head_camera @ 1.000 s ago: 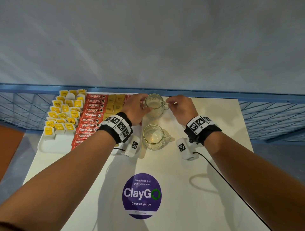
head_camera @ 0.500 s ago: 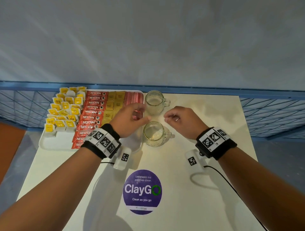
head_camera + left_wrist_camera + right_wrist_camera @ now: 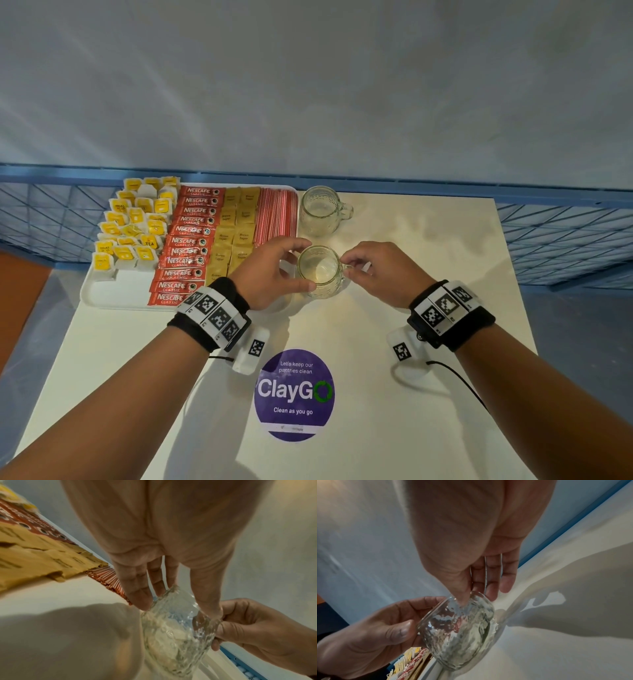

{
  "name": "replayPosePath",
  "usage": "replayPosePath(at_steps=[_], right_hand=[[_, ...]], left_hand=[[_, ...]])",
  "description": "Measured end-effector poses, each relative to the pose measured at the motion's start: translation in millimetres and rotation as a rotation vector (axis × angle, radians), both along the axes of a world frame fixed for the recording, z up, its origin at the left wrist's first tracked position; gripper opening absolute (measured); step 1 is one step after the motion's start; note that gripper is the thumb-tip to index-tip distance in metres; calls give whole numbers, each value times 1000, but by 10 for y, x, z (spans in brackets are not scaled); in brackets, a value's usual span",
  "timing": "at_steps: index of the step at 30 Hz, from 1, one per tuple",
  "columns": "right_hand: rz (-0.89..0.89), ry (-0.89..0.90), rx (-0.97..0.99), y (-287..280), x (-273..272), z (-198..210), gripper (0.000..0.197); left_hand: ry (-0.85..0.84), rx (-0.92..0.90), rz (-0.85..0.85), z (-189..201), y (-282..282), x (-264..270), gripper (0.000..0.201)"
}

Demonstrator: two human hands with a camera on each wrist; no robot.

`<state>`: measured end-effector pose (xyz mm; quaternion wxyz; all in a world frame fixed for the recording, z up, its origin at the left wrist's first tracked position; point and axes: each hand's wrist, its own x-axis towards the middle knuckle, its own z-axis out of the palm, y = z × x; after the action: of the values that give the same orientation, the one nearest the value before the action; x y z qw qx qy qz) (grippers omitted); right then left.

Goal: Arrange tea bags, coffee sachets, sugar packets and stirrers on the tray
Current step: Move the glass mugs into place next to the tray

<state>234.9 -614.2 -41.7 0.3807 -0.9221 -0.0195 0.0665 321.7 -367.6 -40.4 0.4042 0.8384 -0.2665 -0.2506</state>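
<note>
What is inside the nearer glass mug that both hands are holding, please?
The nearer glass mug looks empty: the table shows through its clear base. The left hand grips its body and the right hand pinches the handle, covering parts of its sides.

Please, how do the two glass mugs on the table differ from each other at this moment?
The nearer clear textured glass mug is held by both hands: the left hand curls around its body and the right hand pinches its handle. The farther clear textured glass mug stands untouched, beside the red stirrers on the white tray. Both appear empty, alike in shape, handles pointing right.
</note>
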Motion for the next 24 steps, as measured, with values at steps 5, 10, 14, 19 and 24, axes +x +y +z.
replayPosePath(at_steps=[5, 10, 14, 19, 24], right_hand=[[2, -38, -28, -29, 115, 9, 18], [-1, -59, -55, -58, 211, 19, 18], [-11, -68, -51, -75, 254, 9, 19], [-17, -76, -52, -75, 272, 12, 19], [-23, -79, -60, -76, 280, -3, 19]], left_hand=[[-6, -12, 20, 36, -87, 84, 75], [-10, 27, 28, 26, -126, 200, 81], [-15, 41, 29, 40, -145, 244, 80], [-17, 49, 22, 87, -163, 254, 78], [-13, 53, 23, 72, -163, 263, 78]])
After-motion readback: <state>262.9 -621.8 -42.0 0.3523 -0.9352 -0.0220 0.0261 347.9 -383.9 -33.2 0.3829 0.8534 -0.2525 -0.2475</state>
